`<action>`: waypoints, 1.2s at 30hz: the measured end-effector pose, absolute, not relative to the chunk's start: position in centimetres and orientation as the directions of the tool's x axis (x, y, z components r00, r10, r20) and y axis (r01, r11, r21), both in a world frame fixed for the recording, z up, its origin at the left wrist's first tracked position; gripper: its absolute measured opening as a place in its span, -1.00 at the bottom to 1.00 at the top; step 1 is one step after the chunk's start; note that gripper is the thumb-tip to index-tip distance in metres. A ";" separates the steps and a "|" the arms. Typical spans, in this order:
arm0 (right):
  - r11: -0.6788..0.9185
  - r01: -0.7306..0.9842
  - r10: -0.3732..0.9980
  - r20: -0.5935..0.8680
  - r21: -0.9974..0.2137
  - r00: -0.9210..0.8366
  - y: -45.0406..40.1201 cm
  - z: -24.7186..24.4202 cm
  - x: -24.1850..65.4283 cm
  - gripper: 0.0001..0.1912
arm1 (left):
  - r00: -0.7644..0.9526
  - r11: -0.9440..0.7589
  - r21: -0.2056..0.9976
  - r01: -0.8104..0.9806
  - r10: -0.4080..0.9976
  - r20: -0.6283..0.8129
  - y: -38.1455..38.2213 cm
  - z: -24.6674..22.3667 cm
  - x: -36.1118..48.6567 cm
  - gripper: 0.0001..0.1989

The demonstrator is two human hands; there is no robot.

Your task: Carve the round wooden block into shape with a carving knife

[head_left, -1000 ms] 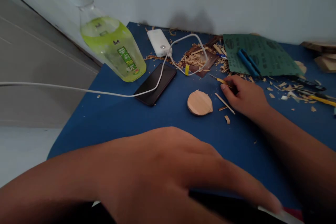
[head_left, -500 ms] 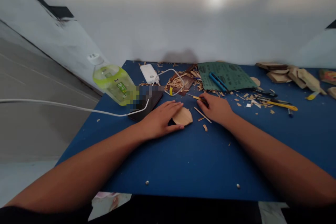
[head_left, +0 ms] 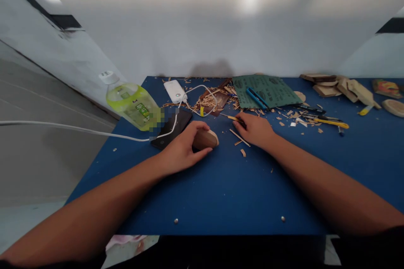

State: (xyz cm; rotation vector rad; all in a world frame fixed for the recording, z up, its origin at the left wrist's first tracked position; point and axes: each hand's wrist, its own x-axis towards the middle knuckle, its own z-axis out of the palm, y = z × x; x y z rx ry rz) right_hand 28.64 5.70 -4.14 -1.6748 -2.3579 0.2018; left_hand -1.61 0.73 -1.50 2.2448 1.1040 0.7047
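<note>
My left hand (head_left: 181, 151) is curled around a small rounded wooden block (head_left: 205, 139), thumb on the near side and fingers on the far side. The block is tilted up, so its darker flat side shows along with a pale edge. In my right hand (head_left: 257, 129) is a slim carving knife with a yellow handle (head_left: 233, 118), its thin blade pointing left over the table, apart from the block. A thin wood strip (head_left: 240, 137) and a small wood chip (head_left: 243, 152) lie just below that hand.
Wood shavings (head_left: 208, 100) and green sandpaper (head_left: 277, 88) with a blue cutter (head_left: 257, 98) lie at the back. A yellow cutter (head_left: 331, 123) and wooden pieces (head_left: 347, 86) are rightward. Leftward are a bottle (head_left: 132, 105), a dark phone (head_left: 176, 124), and a white power bank (head_left: 174, 91) with cable.
The wooden block, earlier lying with its pale round face up under my left hand, is now tipped up in that hand's grip. My right hand keeps the knife in nearly the same place.
</note>
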 end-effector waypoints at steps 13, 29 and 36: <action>0.336 0.906 0.942 0.098 -0.257 -0.321 5.7 -4.0 28.6 -0.65 | 0.679 -0.581 0.619 0.529 0.727 0.102 0.5 -1.0 -1.8 -0.67; 0.307 0.926 0.952 0.066 -0.219 -0.300 5.7 -3.9 28.6 -0.65 | 0.456 0.231 0.973 -0.016 0.868 -0.199 0.9 -1.4 -1.0 -0.50; 0.322 0.913 0.946 0.121 -0.250 -0.301 5.7 -4.5 29.0 -0.64 | 0.431 0.290 0.953 -0.084 0.873 -0.228 1.0 -2.0 -0.9 -0.43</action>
